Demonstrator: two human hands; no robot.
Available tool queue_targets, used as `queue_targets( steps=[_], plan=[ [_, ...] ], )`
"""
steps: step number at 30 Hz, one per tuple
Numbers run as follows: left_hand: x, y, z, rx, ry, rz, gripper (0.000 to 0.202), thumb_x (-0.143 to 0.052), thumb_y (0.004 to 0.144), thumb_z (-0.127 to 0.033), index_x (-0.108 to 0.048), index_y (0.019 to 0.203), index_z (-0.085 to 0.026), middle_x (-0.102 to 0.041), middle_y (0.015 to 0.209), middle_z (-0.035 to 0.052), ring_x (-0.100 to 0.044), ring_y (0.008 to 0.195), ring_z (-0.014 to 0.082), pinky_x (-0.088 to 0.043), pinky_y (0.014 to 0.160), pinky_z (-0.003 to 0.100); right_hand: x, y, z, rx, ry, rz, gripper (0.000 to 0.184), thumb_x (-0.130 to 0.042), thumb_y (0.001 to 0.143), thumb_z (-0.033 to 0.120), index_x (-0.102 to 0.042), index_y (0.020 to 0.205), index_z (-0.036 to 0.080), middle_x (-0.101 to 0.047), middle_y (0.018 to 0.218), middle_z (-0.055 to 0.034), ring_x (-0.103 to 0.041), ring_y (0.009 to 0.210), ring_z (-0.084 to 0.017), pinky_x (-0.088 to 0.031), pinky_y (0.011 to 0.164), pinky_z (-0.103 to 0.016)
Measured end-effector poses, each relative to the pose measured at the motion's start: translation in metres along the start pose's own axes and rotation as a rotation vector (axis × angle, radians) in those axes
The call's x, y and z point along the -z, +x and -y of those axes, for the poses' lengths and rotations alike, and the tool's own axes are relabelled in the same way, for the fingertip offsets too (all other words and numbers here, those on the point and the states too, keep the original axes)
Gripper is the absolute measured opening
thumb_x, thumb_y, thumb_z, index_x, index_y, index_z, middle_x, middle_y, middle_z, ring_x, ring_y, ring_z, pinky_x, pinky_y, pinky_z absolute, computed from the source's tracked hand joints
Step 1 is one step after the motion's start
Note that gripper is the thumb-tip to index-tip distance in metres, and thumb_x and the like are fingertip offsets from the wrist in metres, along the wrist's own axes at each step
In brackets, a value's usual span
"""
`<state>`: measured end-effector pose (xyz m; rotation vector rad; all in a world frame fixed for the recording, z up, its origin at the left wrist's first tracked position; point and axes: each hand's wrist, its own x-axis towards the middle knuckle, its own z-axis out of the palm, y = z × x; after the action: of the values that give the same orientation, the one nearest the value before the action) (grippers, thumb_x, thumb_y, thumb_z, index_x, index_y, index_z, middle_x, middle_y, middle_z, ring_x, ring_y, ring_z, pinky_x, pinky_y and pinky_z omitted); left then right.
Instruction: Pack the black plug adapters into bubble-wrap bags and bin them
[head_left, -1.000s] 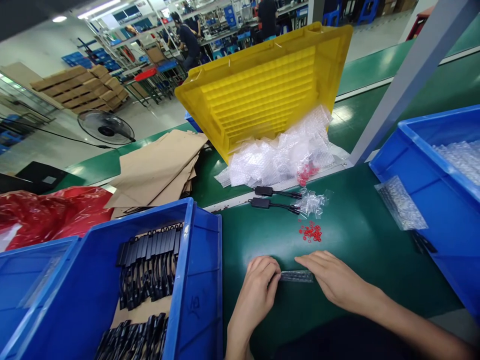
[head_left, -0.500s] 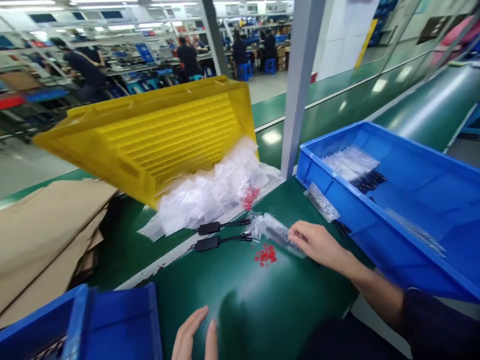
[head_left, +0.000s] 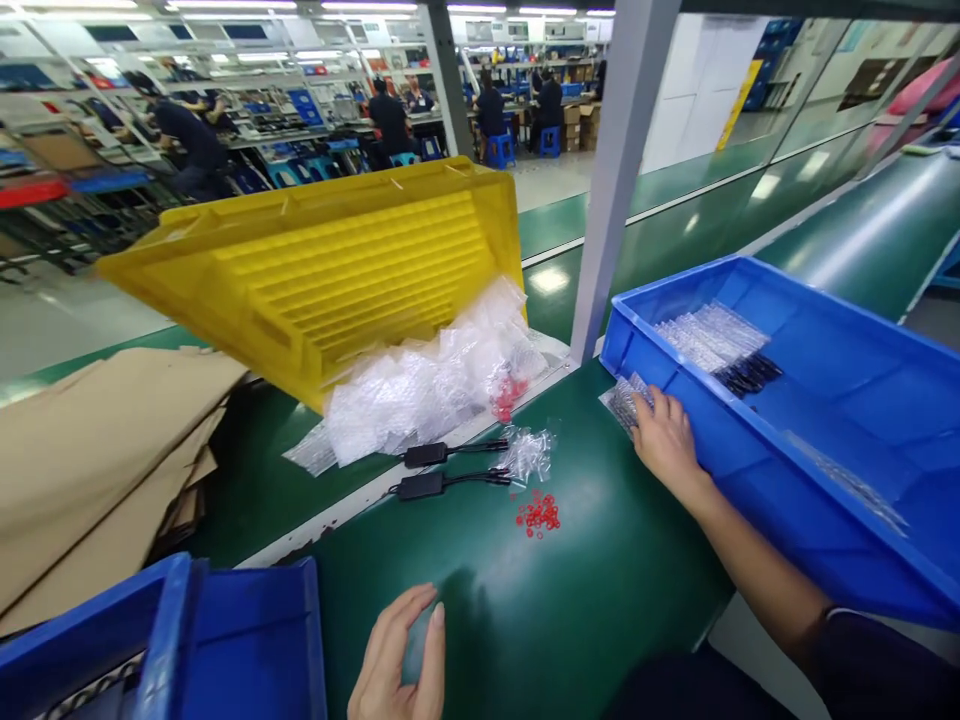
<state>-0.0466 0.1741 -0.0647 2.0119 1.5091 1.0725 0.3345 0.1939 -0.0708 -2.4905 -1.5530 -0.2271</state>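
My right hand (head_left: 666, 440) is closed on a clear bubble-wrap packet (head_left: 621, 402) at the near wall of the large blue bin (head_left: 675, 375). The fingers partly cover this packet, and whether another lies under it I cannot tell. Low in the view, my left hand (head_left: 405, 650) hovers over the green work surface with thumb and fingers apart, holding nothing. Between the hands lie small red rings (head_left: 540, 515) in a loose heap. Behind them sit small clear plastic pieces (head_left: 529, 453) and two black cable modules, one farther (head_left: 426, 455) and one nearer (head_left: 420, 486).
White bubble-wrap bags (head_left: 420, 390) are heaped against a tilted yellow crate (head_left: 352, 270). Cardboard sheets (head_left: 97, 430) lie at left above another blue bin (head_left: 255, 640). A grey post (head_left: 619, 180) rises beside the large bin, which holds wrapped packets (head_left: 712, 335). People work in the background.
My right hand has carried the bubble-wrap packet from beside the red rings rightward to the blue bin's wall. My left hand stays open, a little higher in view. The view has shifted slightly.
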Motion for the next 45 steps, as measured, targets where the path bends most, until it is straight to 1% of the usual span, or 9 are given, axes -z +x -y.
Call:
queue_targets(
  steps=[3,8,14,18,22,29,33,38,45],
  plan=[
    [0.006,0.005,0.004,0.007,0.017,-0.015,0.017,-0.057,0.085,-0.034,-0.066,0.092,-0.022,-0.069,0.097,0.0064,-0.066,0.089,0.0211,-0.054,0.078,0.03,0.006,0.001,0.033,0.138,0.145,-0.025,0.042,-0.049,0.09,0.021,-0.048,0.13,0.008,-0.045,0.134,-0.0221,-0.044,0.118,-0.035,-0.038,0.097,-0.048],
    [-0.001,0.004,0.012,0.1,-0.028,-0.087,0.019,-0.054,0.087,-0.035,-0.066,0.089,-0.021,-0.068,0.094,0.0066,-0.065,0.089,0.021,-0.052,0.082,0.032,0.014,-0.012,0.141,0.615,0.286,0.291,0.021,-0.05,0.094,0.026,-0.06,0.108,0.014,-0.061,0.112,-0.0123,-0.051,0.106,-0.026,-0.04,0.096,-0.038],
    [-0.005,-0.006,0.022,0.241,-0.161,-0.13,0.023,-0.052,0.087,-0.038,-0.066,0.083,-0.02,-0.068,0.09,0.0068,-0.065,0.086,0.0212,-0.051,0.08,0.033,-0.014,-0.012,0.235,0.662,0.278,0.403,0.017,-0.047,0.089,0.007,-0.06,0.099,0.007,-0.061,0.104,-0.0209,-0.053,0.103,-0.031,-0.042,0.088,-0.041],
    [-0.002,-0.009,0.025,0.372,-0.318,-0.171,0.027,-0.055,0.086,-0.044,-0.067,0.086,-0.019,-0.068,0.093,0.008,-0.063,0.091,0.022,-0.05,0.084,0.034,-0.003,-0.012,0.245,0.675,0.386,0.49,0.02,-0.041,0.091,0.005,-0.061,0.094,0.007,-0.062,0.098,-0.0198,-0.057,0.096,-0.028,-0.043,0.083,-0.039],
    [0.0,-0.008,0.022,0.59,-0.676,-0.212,0.042,-0.059,0.082,-0.054,-0.066,0.102,-0.017,-0.069,0.107,0.0115,-0.064,0.097,0.0227,-0.05,0.088,0.035,0.03,-0.03,0.24,0.781,0.598,0.697,0.022,-0.04,0.097,0.02,-0.061,0.092,0.015,-0.065,0.085,-0.0051,-0.061,0.077,-0.016,-0.046,0.07,-0.025],
    [0.011,-0.01,0.011,0.547,-1.305,-0.334,0.043,-0.075,0.073,-0.047,-0.066,0.107,-0.023,-0.072,0.103,0.0074,-0.068,0.094,0.0209,-0.055,0.083,0.033,0.041,-0.085,0.221,0.493,1.295,1.405,0.04,-0.054,0.088,0.052,-0.06,0.086,0.012,-0.057,0.071,-0.0003,-0.051,0.059,-0.01,-0.044,0.059,-0.022],
    [0.014,-0.011,0.004,0.434,-1.335,-0.305,0.029,-0.076,0.073,-0.042,-0.069,0.093,-0.023,-0.068,0.071,-0.0004,-0.066,0.069,0.0146,-0.057,0.07,0.028,0.053,-0.087,0.211,0.65,1.127,0.954,0.019,-0.051,0.093,0.031,-0.063,0.089,0.017,-0.063,0.081,-0.0023,-0.056,0.072,-0.013,-0.044,0.066,-0.024],
    [0.006,-0.011,-0.006,0.547,-1.323,-0.255,0.032,-0.069,0.08,-0.043,-0.069,0.102,-0.02,-0.068,0.076,0.0029,-0.066,0.073,0.0156,-0.055,0.072,0.028,0.067,-0.086,0.213,0.939,1.08,0.367,0.02,-0.042,0.096,0.013,-0.062,0.097,0.018,-0.063,0.088,-0.0055,-0.058,0.08,-0.016,-0.047,0.072,-0.027],
    [-0.003,-0.012,-0.009,0.817,-1.375,-0.274,0.053,-0.067,0.073,-0.062,-0.072,0.102,-0.019,-0.07,0.107,0.0111,-0.062,0.108,0.026,-0.049,0.096,0.038,0.05,-0.098,0.226,1.089,0.89,0.133,0.027,-0.039,0.095,0.007,-0.06,0.109,0.016,-0.063,0.103,-0.0095,-0.06,0.095,-0.018,-0.053,0.081,-0.029]
  ],
)
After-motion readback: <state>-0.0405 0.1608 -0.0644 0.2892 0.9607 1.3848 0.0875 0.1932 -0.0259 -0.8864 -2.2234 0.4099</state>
